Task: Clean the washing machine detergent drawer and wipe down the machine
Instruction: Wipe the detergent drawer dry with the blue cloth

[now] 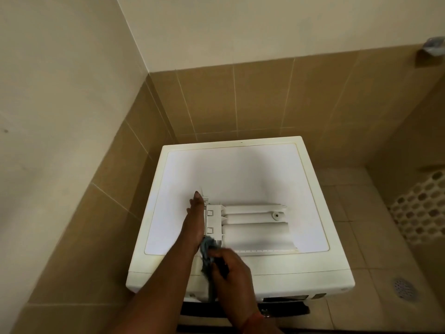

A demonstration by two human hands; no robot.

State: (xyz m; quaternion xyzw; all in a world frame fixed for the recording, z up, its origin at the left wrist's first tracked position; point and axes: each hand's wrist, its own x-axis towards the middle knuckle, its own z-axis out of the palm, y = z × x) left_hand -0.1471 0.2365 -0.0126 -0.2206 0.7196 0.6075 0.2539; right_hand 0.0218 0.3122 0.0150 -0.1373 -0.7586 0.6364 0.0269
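Left hand (196, 216) lies with straight fingers flat against the left end of the detergent drawer (250, 227), fingertips pointing away from the person, holding nothing. Its forearm runs up from the lower left across the front left part of the washing machine (240, 169).

Right hand (231, 263) sits just beside the left wrist, fingers curled round a grey-blue cloth (207, 248). The cloth is bunched at the drawer's near left corner and touches it; a strip of it hangs down over the machine's front edge. This hand is blurred, so finger detail is unclear. A reddish band (252, 320) shows at the right wrist.

The drawer, white, lies on top of the machine, removed from its slot, lengthways from left to right, ribbed underside or compartments facing up; which cannot be told. It occupies the near centre of the lid.

The machine stands in a corner of tan wall tiles (265, 97), plain wall above. To the right: a white perforated basket (419, 208) against the wall and a round floor drain (404, 286)
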